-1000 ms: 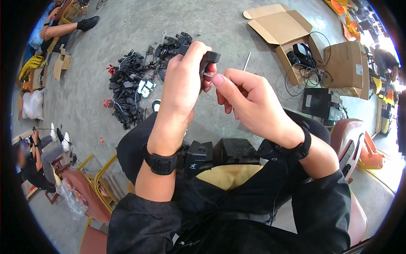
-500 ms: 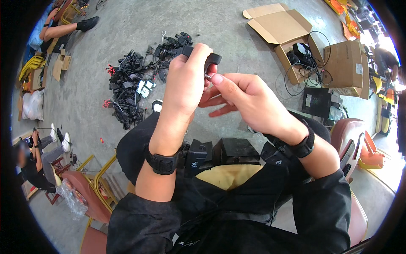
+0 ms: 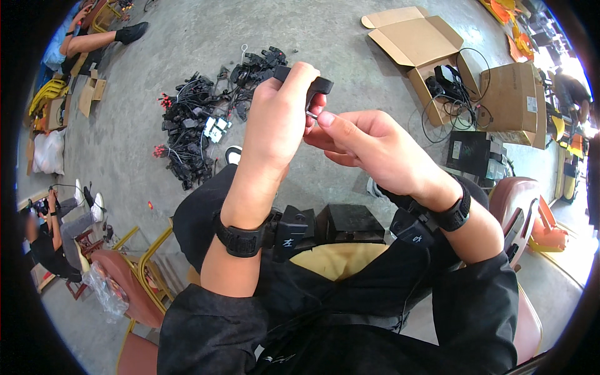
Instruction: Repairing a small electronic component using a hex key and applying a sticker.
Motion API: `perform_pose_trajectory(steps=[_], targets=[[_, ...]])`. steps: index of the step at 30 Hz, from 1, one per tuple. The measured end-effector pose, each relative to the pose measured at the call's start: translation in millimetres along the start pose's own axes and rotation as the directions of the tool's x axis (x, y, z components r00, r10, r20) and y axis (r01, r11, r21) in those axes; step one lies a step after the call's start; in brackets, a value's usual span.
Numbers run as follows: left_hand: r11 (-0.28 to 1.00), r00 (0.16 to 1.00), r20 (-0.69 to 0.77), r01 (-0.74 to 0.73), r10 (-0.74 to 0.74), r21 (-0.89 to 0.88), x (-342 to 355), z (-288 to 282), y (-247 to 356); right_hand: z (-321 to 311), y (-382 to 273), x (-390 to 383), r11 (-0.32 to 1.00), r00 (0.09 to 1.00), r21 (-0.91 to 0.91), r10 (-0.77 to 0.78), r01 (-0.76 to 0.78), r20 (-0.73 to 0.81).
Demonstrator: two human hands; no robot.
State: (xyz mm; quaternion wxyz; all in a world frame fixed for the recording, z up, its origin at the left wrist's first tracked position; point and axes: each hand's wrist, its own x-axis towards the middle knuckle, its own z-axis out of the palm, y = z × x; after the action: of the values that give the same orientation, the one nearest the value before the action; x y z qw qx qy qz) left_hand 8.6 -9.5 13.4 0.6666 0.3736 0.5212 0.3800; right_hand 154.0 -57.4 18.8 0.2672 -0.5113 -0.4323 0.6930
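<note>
My left hand (image 3: 278, 119) is wrapped round a black plastic part (image 3: 319, 85) raised above my lap. My right hand (image 3: 369, 147) is just to its right, thumb and forefinger at a thin silver metal tool (image 3: 312, 115) whose end meets the part; its other fingers curl loosely below. Most of the tool is hidden by the fingers. Black strapped devices (image 3: 240, 239) sit on both wrists, and a black box (image 3: 350, 223) rests between my legs.
A pile of black devices and cables (image 3: 187, 125) lies on the concrete floor (image 3: 162, 37). At right are an open cardboard box (image 3: 403, 40), a closed carton (image 3: 506, 100) and a chair (image 3: 509, 206). Two people (image 3: 53, 244) sit at left, near more chairs (image 3: 115, 275).
My right fingers have shifted around the tool, spreading and then curling partly. The long silver rod that stuck up to the right no longer shows. Both hands have moved slightly right.
</note>
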Motion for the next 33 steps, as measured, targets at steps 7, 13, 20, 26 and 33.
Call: perform_pose_trajectory(steps=[7,13,20,26,33], targets=[[1.000,1.000,0.015,-0.010,0.010,0.003,1,1,-2,6,3,-7,0.719,0.887,-0.648,-0.439,0.251,-0.143],[1.000,1.000,-0.021,0.010,-0.010,-0.025,-1,5,-1,5,14,-1,0.341,0.631,-0.867,-0.775,0.364,-0.040],[1.000,1.000,-0.023,0.022,-0.021,0.003,0,4,-1,4,10,-6,0.484,0.697,-0.757,-0.715,0.438,-0.054],[1.000,1.000,-0.003,0.025,-0.025,0.003,0,3,-1,5,11,-5,0.461,0.689,-0.788,-0.722,0.408,-0.065],[0.995,0.997,0.045,0.072,-0.069,-0.070,-1,2,-2,6,11,-2,0.496,0.632,-0.689,-0.772,0.529,-0.070]])
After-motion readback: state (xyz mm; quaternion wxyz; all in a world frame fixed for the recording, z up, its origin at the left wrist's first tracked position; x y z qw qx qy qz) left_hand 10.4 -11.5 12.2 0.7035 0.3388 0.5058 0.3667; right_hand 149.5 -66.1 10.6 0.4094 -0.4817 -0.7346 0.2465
